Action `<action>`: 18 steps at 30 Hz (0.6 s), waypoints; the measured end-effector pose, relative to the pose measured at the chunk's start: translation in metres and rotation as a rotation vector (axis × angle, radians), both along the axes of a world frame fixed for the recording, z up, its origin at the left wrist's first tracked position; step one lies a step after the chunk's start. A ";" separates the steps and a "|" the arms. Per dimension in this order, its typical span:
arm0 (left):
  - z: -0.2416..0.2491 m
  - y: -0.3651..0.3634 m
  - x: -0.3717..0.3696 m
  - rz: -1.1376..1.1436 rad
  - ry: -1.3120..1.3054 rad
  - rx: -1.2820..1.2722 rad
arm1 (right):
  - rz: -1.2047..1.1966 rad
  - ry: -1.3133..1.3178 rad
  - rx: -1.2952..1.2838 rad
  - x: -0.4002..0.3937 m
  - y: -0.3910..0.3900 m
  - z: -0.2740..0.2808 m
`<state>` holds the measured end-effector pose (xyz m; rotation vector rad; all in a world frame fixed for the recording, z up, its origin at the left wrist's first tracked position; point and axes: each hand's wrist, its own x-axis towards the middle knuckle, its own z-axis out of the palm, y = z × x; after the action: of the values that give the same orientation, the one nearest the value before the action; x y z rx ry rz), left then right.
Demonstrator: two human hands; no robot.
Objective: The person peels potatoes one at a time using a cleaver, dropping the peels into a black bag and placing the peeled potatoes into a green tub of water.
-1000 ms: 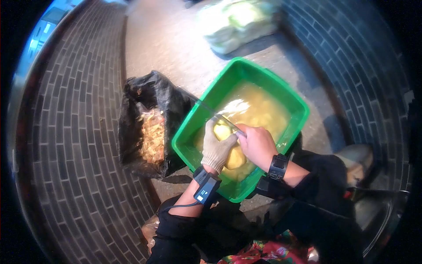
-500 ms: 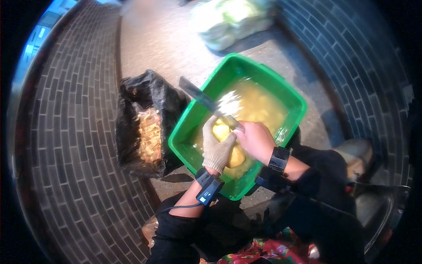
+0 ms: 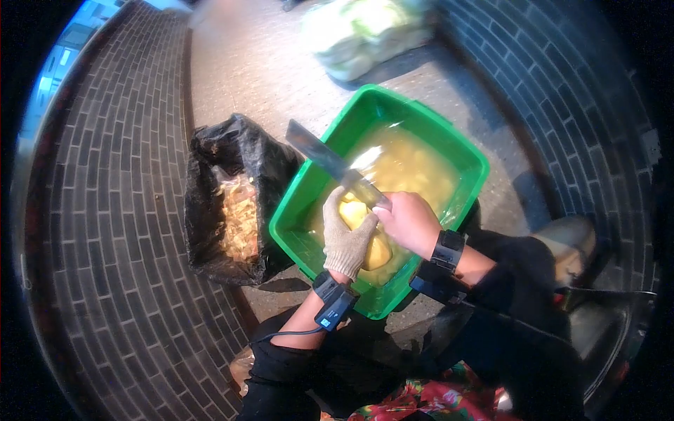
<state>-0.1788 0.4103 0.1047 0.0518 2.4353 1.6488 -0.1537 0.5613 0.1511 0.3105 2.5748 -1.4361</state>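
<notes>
My left hand [image 3: 345,238], in a light knitted glove, grips a peeled yellow potato [image 3: 353,212] over a green tub [image 3: 288,203]. My bare right hand [image 3: 413,223] is closed round the handle end of a wide-bladed knife [image 3: 324,156]. The blade points up and to the left, across the tub's left rim, and its lower part lies against the potato. Cloudy yellowish water fills the tub, with several pale pieces under the surface. Another yellow piece [image 3: 378,252] shows just below and right of the gloved hand.
Left of the tub stands a black plastic-lined container [image 3: 272,165] with peelings [image 3: 239,217] in it. A clear bag of pale green produce [image 3: 368,35] lies beyond the tub. Brick-patterned surfaces curve along both sides. A shoe [image 3: 569,249] is at the right.
The knife blade has shifted and tilted slightly against the potato. Both hands keep nearly the same places and holds.
</notes>
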 end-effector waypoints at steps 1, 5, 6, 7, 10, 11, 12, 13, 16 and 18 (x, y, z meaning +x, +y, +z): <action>0.002 0.001 0.001 0.003 0.013 -0.006 | -0.002 0.000 -0.001 -0.001 0.001 -0.002; 0.030 0.008 0.005 -0.004 -0.039 0.068 | 0.057 -0.043 -0.061 -0.011 0.018 -0.014; 0.029 0.005 0.008 -0.012 -0.051 0.072 | 0.092 -0.050 -0.138 -0.014 0.023 -0.012; 0.029 0.002 0.011 -0.021 -0.063 0.076 | 0.127 -0.108 -0.243 -0.015 0.032 -0.008; 0.046 -0.002 0.018 -0.070 -0.060 -0.011 | 0.168 -0.216 -0.403 -0.016 0.044 0.005; 0.047 -0.003 0.019 -0.072 -0.061 -0.011 | 0.180 -0.244 -0.423 -0.016 0.046 0.007; 0.047 -0.005 0.020 -0.077 -0.081 0.010 | 0.178 -0.245 -0.424 -0.017 0.047 0.005; 0.048 -0.007 0.020 -0.083 -0.100 0.031 | 0.204 -0.244 -0.428 -0.017 0.047 0.003; 0.057 -0.014 0.016 -0.138 -0.156 0.056 | 0.239 -0.277 -0.438 -0.019 0.050 0.017; 0.062 -0.020 0.015 -0.168 -0.216 0.100 | 0.251 -0.311 -0.442 -0.020 0.054 0.025</action>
<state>-0.1641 0.3905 0.1669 0.0862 2.1284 1.6101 -0.1739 0.6151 0.1764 0.1267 1.9151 -1.6532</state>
